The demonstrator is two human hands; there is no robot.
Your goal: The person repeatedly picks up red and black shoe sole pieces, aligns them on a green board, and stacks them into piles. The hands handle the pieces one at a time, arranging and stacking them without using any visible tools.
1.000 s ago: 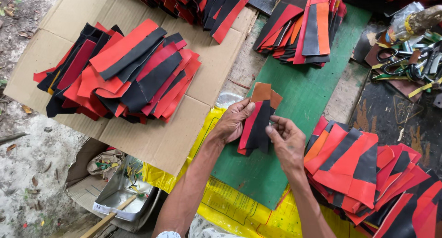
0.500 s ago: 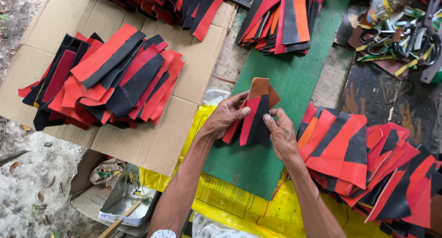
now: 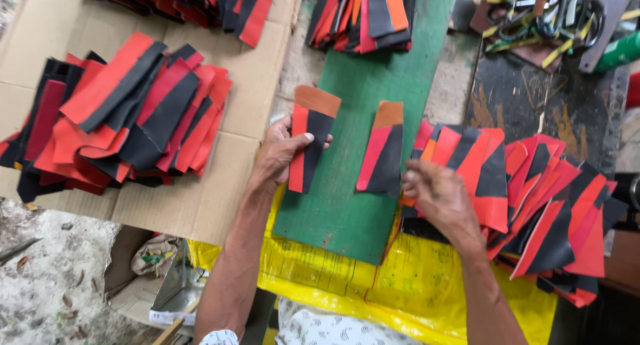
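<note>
In the head view, a green board (image 3: 363, 85) lies in the middle of the scene, and the places here are told from it. The left hand (image 3: 283, 152) sits at the board's left edge, its fingers (image 3: 319, 140) pinching a red, black and brown leather piece (image 3: 308, 142), thumb on top, so the piece hangs over the board's left side. A second piece of the same colours (image 3: 382, 148) lies flat on the board, just right of the held one and apart from it. The right hand (image 3: 437, 195) is at the board's right edge, its fingers (image 3: 412, 180) curled and pressed together at the lower right corner of that second piece; whether they pinch it cannot be told. Right of the board, a fanned pile of red and black pieces (image 3: 533, 198) spreads under the right wrist. Left of the board, another pile (image 3: 127, 115) rests on flattened cardboard (image 3: 200, 198). At the board's far end lies a third stack (image 3: 363, 15). Below the board, a yellow plastic sheet (image 3: 333, 272) shows.
</note>
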